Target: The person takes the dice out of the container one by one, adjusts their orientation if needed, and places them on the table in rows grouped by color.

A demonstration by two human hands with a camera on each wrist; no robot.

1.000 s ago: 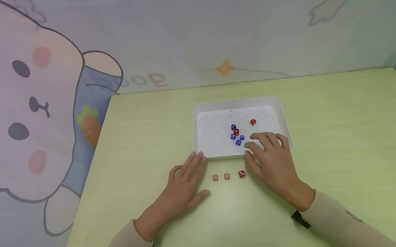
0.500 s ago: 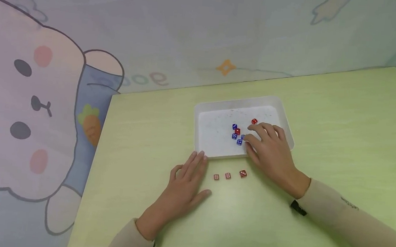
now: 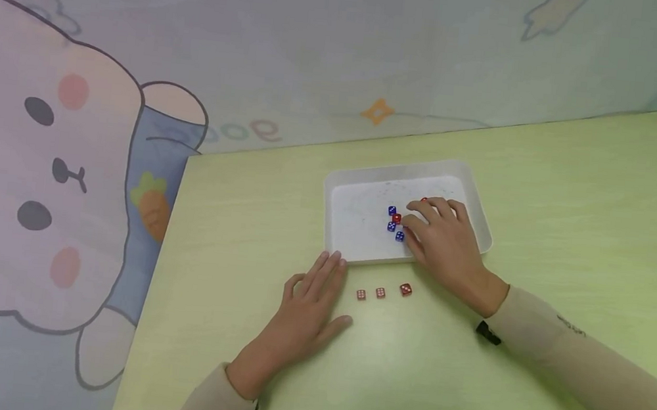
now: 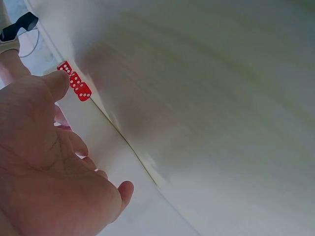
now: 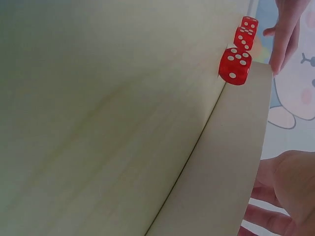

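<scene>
Head view: red die (image 3: 396,218) sits mid white tray (image 3: 354,250) among blue dice (image 3: 391,227), right hand (image 3: 443,242) reaching in, fingertips at it; can't tell if it's pinched or just touched. Left hand (image 3: 306,308) lies flat, fingers straight, on green table (image 3: 572,208) at the tray's near-left corner. Three red dice (image 3: 381,292) form a row on the table just near of the tray, between both hands.

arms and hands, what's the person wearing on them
Both hands are bare: left hand, right hand. Each arm has a long beige sleeve ending at the wrist. The right sleeve carries small dark lettering and a black clip at its cuff.
</scene>
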